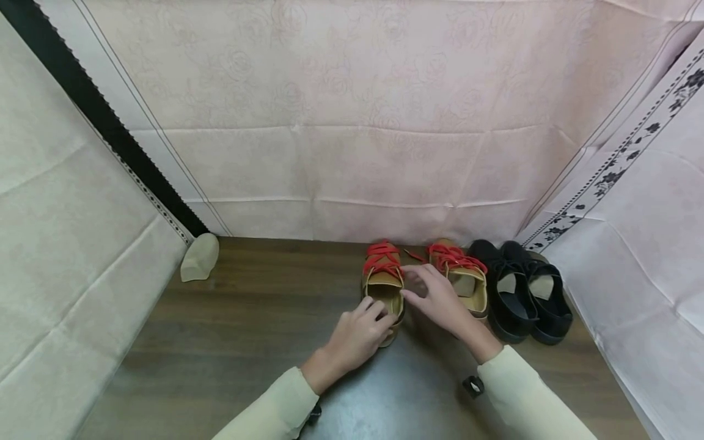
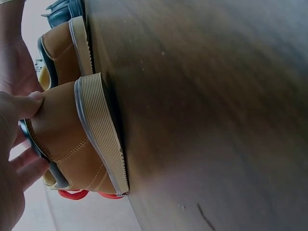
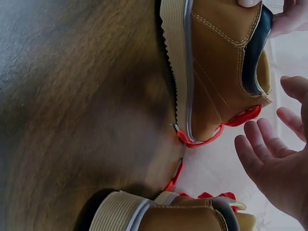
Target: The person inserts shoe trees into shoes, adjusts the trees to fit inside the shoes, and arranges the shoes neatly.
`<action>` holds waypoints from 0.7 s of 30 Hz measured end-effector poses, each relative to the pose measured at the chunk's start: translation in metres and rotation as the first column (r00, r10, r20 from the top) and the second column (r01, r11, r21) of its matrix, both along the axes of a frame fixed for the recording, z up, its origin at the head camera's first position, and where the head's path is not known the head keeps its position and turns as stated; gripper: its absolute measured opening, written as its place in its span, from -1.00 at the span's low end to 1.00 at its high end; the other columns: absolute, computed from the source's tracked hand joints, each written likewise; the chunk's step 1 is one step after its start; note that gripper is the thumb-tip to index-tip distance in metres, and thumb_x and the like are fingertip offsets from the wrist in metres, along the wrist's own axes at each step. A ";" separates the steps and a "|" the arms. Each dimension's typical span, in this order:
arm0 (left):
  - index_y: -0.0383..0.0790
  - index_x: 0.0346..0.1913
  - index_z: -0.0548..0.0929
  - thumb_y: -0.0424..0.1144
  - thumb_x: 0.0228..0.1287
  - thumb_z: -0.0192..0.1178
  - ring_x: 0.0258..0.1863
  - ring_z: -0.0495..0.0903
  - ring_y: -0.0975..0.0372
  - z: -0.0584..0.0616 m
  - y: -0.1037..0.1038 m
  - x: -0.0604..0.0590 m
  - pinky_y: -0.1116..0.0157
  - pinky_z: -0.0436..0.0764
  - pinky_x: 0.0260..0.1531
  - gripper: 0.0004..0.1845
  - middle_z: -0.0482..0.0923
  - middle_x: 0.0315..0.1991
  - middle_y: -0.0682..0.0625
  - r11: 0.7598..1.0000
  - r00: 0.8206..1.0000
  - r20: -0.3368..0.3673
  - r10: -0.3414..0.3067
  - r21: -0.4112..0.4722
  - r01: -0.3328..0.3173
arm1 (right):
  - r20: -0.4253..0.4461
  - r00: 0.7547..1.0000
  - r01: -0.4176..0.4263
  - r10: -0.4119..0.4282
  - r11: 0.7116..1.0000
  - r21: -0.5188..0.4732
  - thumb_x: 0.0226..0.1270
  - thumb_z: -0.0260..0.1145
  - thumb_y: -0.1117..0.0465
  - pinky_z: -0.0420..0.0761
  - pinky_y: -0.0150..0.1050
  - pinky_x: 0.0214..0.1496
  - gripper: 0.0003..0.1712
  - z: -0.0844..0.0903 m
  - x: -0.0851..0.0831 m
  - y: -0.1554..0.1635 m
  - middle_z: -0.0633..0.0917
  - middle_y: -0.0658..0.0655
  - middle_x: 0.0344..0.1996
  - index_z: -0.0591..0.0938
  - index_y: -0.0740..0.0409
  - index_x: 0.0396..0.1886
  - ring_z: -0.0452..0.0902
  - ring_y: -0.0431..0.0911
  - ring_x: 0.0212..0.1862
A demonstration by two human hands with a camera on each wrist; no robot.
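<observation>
A tan shoe (image 1: pixel 385 287) with red laces stands on the wooden floor, toe toward the back curtain-like cloth. My left hand (image 1: pixel 364 330) pinches its heel collar: in the left wrist view the thumb (image 2: pixel 32 105) presses the tan outer heel while the fingers reach over the rim. Beside the laces, on the shoe's right, my right hand (image 1: pixel 437 296) hovers with spread, slightly bent fingers and nothing in them. The right wrist view shows its fingertips (image 3: pixel 240 142) apart from the red lace (image 3: pixel 245 115). Right of this hand stands the matching tan shoe (image 1: pixel 459 275), a pale insert inside.
A pair of black shoes (image 1: pixel 519 290) with pale inserts stands to the right, near the right cloth wall (image 1: pixel 649 201). In the far left corner lies a cream, rounded piece (image 1: pixel 200 258). Pinkish cloth (image 1: pixel 352 165) hangs behind the shoes, down to the wooden floor (image 1: pixel 247 324).
</observation>
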State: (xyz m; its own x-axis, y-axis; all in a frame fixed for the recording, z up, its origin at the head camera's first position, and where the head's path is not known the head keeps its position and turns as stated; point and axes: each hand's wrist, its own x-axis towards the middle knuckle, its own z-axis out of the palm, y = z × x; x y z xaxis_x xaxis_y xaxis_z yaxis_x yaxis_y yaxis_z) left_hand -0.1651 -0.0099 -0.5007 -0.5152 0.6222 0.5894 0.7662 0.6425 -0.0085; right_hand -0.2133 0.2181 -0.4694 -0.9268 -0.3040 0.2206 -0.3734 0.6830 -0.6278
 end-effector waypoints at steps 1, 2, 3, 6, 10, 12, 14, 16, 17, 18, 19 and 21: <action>0.01 -0.02 0.80 -0.12 0.35 0.41 -0.23 0.53 0.24 0.000 0.000 0.000 0.35 0.62 -0.61 -0.81 0.63 -0.18 0.07 1.000 1.000 0.002 -0.001 0.000 0.001 | 0.008 1.000 0.001 -0.001 1.000 -0.009 0.38 0.47 0.07 0.69 0.00 0.10 -0.47 0.000 -0.001 -0.001 0.63 0.07 0.00 0.59 0.00 0.31 0.65 -0.04 0.05; 0.01 -0.02 0.79 -0.12 0.34 0.42 -0.22 0.53 0.24 0.001 -0.001 0.000 0.35 0.63 -0.59 -0.80 0.63 -0.17 0.07 1.000 1.000 0.003 -0.001 0.001 0.001 | 0.014 1.000 0.005 -0.005 1.000 -0.013 0.38 0.47 0.08 0.69 -0.01 0.08 -0.48 0.000 -0.003 -0.002 0.64 0.07 -0.02 0.61 -0.01 0.29 0.65 -0.05 0.03; 0.01 -0.01 0.79 -0.11 0.34 0.42 -0.21 0.53 0.24 0.001 -0.001 0.000 0.35 0.64 -0.58 -0.79 0.63 -0.17 0.07 1.000 1.000 0.006 -0.002 -0.001 0.002 | 0.022 1.000 0.007 -0.006 1.000 -0.018 0.37 0.48 0.09 0.69 -0.01 0.07 -0.50 0.000 -0.003 -0.003 0.64 0.07 -0.04 0.61 -0.01 0.27 0.65 -0.05 0.01; 0.01 0.00 0.79 -0.09 0.30 0.45 -0.20 0.54 0.25 0.001 -0.003 0.000 0.36 0.65 -0.55 -0.76 0.63 -0.17 0.07 1.000 1.000 0.005 -0.008 0.003 0.008 | 0.031 1.000 0.005 -0.004 1.000 -0.020 0.35 0.49 0.13 0.70 -0.02 0.03 -0.53 0.000 -0.005 -0.006 0.66 0.11 -0.09 0.63 -0.01 0.22 0.66 -0.03 -0.03; 0.00 -0.01 0.79 -0.10 0.27 0.48 -0.17 0.55 0.26 0.001 -0.005 -0.001 0.37 0.65 -0.53 -0.75 0.64 -0.18 0.08 0.999 0.999 0.014 -0.030 0.023 0.029 | 0.012 1.000 -0.006 0.006 1.000 -0.018 0.33 0.51 0.19 0.72 -0.01 0.00 -0.59 0.000 -0.006 -0.010 0.68 0.12 -0.16 0.67 0.01 0.15 0.67 -0.02 -0.09; -0.01 -0.01 0.79 -0.11 0.27 0.48 -0.15 0.56 0.26 0.001 -0.006 -0.001 0.38 0.66 -0.50 -0.75 0.64 -0.16 0.08 0.998 0.999 0.022 -0.042 0.037 0.041 | -0.005 1.000 -0.006 0.006 1.000 -0.022 0.32 0.50 0.23 0.72 -0.02 -0.02 -0.62 -0.002 -0.006 -0.011 0.67 0.13 -0.19 0.68 0.02 0.12 0.67 -0.02 -0.11; -0.03 -0.01 0.79 -0.13 0.29 0.47 -0.12 0.57 0.27 0.001 -0.008 -0.002 0.38 0.68 -0.46 -0.76 0.65 -0.15 0.08 0.997 0.998 0.029 -0.055 0.054 0.053 | -0.020 1.000 0.001 -0.002 1.000 -0.028 0.32 0.50 0.26 0.73 -0.04 -0.03 -0.64 -0.005 -0.007 -0.012 0.67 0.11 -0.22 0.69 0.03 0.09 0.67 -0.04 -0.13; -0.05 -0.03 0.79 -0.13 0.29 0.46 -0.10 0.58 0.26 0.001 -0.009 -0.003 0.37 0.70 -0.41 -0.77 0.64 -0.14 0.07 0.996 0.998 0.027 -0.060 0.068 0.058 | -0.027 1.000 0.008 -0.009 0.999 -0.045 0.32 0.49 0.29 0.74 -0.06 -0.03 -0.65 -0.008 -0.008 -0.014 0.66 0.10 -0.24 0.70 0.05 0.08 0.67 -0.06 -0.15; -0.07 -0.03 0.79 -0.13 0.30 0.46 -0.10 0.59 0.26 0.000 -0.009 -0.003 0.37 0.71 -0.39 -0.77 0.64 -0.13 0.07 0.995 0.998 0.023 -0.062 0.073 0.060 | -0.027 1.000 0.013 -0.014 0.999 -0.052 0.32 0.49 0.29 0.74 -0.07 -0.03 -0.66 -0.009 -0.008 -0.014 0.66 0.09 -0.24 0.70 0.05 0.07 0.67 -0.07 -0.15; -0.08 -0.04 0.79 -0.12 0.30 0.46 -0.09 0.59 0.25 0.000 -0.010 -0.004 0.36 0.72 -0.38 -0.77 0.64 -0.13 0.07 0.995 0.998 0.021 -0.064 0.079 0.062 | -0.027 0.999 0.017 -0.019 0.998 -0.059 0.32 0.49 0.29 0.74 -0.09 -0.03 -0.66 -0.011 -0.008 -0.015 0.66 0.08 -0.25 0.71 0.04 0.07 0.67 -0.08 -0.16; -0.09 -0.05 0.78 -0.12 0.30 0.46 -0.09 0.59 0.25 0.000 -0.010 -0.004 0.36 0.72 -0.37 -0.77 0.64 -0.13 0.06 0.994 0.998 0.017 -0.065 0.083 0.064 | -0.026 0.999 0.022 -0.024 0.998 -0.064 0.32 0.49 0.30 0.74 -0.09 -0.03 -0.67 -0.012 -0.008 -0.015 0.65 0.08 -0.25 0.71 0.03 0.07 0.67 -0.09 -0.17; -0.10 -0.05 0.78 -0.11 0.30 0.45 -0.10 0.59 0.24 0.001 -0.011 -0.004 0.36 0.73 -0.36 -0.77 0.64 -0.13 0.06 0.994 0.998 0.017 -0.067 0.087 0.066 | -0.023 0.999 0.035 -0.037 0.997 -0.074 0.32 0.49 0.29 0.74 -0.10 -0.03 -0.67 -0.015 -0.008 -0.016 0.65 0.06 -0.26 0.71 0.02 0.06 0.68 -0.09 -0.18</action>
State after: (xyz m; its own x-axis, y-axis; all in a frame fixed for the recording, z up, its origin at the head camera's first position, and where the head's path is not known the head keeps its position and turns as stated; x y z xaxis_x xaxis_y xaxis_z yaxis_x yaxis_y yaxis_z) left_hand -0.1692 -0.0211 -0.5001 -0.4863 0.6028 0.6326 0.8067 0.5879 0.0600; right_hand -0.2215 0.2020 -0.4840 -0.9308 -0.2526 0.2641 -0.3655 0.6482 -0.6680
